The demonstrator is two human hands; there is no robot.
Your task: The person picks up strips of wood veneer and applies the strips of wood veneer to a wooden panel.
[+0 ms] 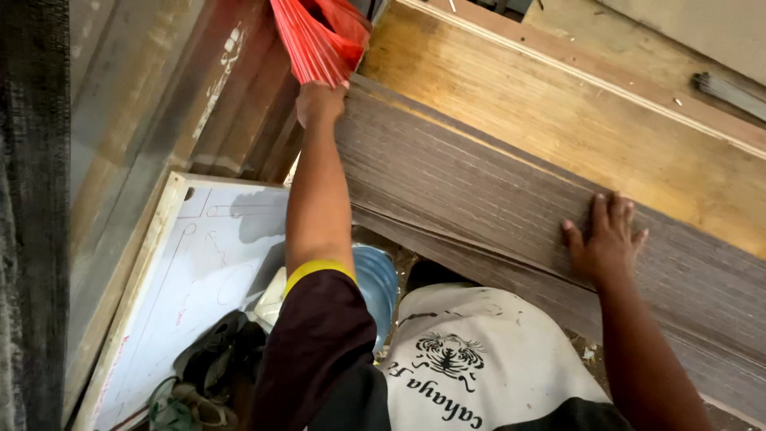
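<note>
left hand point(321, 102) grips the far end of the brown board point(479, 203) at 11 o'clock, under the red bag point(319, 40). right hand point(606, 239) lies spread flat on it at 3 o'clock. best keep both ends level.

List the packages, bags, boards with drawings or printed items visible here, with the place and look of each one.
Red plastic bag: top centre, crumpled, just above the left hand.
White board: lower left, flat, wood-framed, faint line drawings.
White sack: bottom centre, black printed emblem and lettering.
Blue bucket: centre, round, partly hidden.
</note>
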